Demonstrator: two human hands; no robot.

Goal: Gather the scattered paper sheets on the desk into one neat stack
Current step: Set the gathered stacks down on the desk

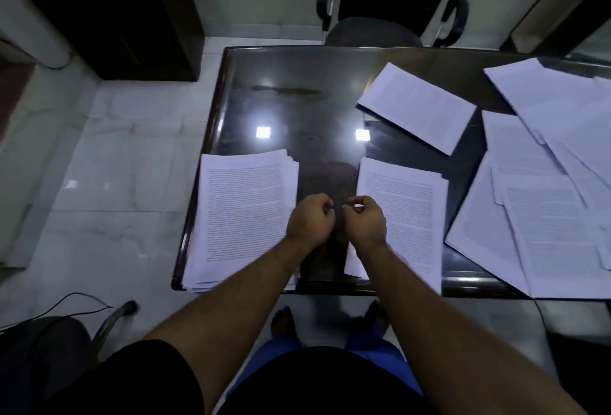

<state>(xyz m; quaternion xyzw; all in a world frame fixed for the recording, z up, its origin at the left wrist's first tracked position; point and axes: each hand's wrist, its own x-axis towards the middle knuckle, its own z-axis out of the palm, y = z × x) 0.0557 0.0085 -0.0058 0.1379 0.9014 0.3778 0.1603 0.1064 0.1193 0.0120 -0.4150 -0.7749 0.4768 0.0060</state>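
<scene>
Both hands are raised over the near middle of the dark glossy desk [297,110], knuckles facing each other and nearly touching. The left hand [309,219] has its fingers curled inward; nothing can be made out inside them. The right hand [365,218] is likewise curled, with a small pale glint at its fingertips [350,204]; whether that is a held object cannot be told. Neither hand touches any paper.

Just left of the left hand lies a stack of printed sheets [244,216], its edges slightly fanned, its near end overhanging the desk edge. Just right of the right hand lies a second printed pile [406,213], partly covered by the right forearm. Beyond the right hand, farther across the desk, a separate blank-side-up sheet [418,107] lies turned at an angle. Well to the right of both hands, a loose spread of overlapping sheets [545,203] covers the desk's right side, unaligned, some running out of view.

Beyond the desk stands a black armchair [373,31]. Two square light reflections show on the desk surface between the hands and the far edge.
</scene>
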